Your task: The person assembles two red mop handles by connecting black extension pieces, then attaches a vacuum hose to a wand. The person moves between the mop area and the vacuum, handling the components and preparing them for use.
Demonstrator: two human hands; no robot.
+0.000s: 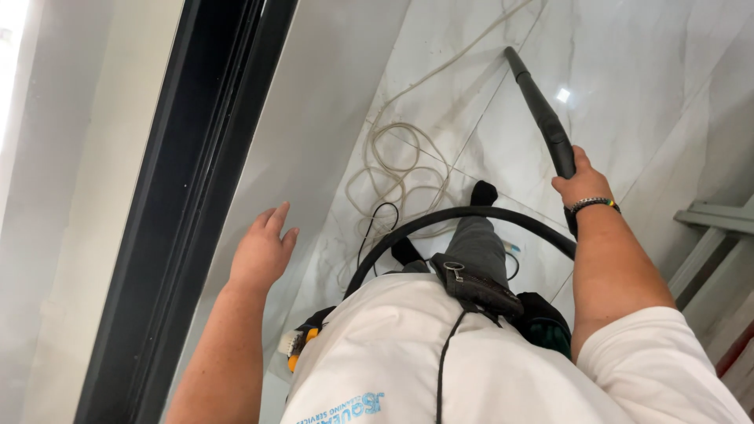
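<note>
My right hand (580,182) grips the black vacuum wand (538,106), which slants up and left with its tip near the top of the marble floor. A black hose (440,226) arcs from the wand across my front, over my grey-trousered leg. My left hand (263,250) hangs free at the left with fingers apart, holding nothing, close to the black door frame (188,196). A beaded bracelet sits on my right wrist.
A pale cord (393,169) lies coiled on the white marble floor (628,94) ahead of my foot. A black belt pouch (483,292) and tools hang at my waist. A grey metal frame (711,235) stands at the right edge.
</note>
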